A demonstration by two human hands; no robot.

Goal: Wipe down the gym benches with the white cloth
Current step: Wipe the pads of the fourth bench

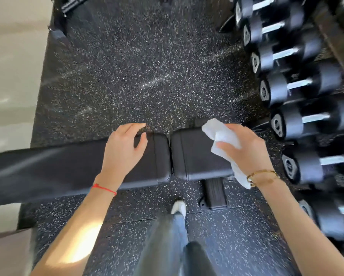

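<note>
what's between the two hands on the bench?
Head view: only bare black bench padding and its seat-back gap lie between left hand and right hand holding the white cloth.

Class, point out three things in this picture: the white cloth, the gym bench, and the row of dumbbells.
white cloth (pixel 220 134), head view, on the bunched upper part.
gym bench (pixel 195 156), head view, on the shorter right pad's top.
dumbbells (pixel 274 92), head view, on one dark weight head.
</note>
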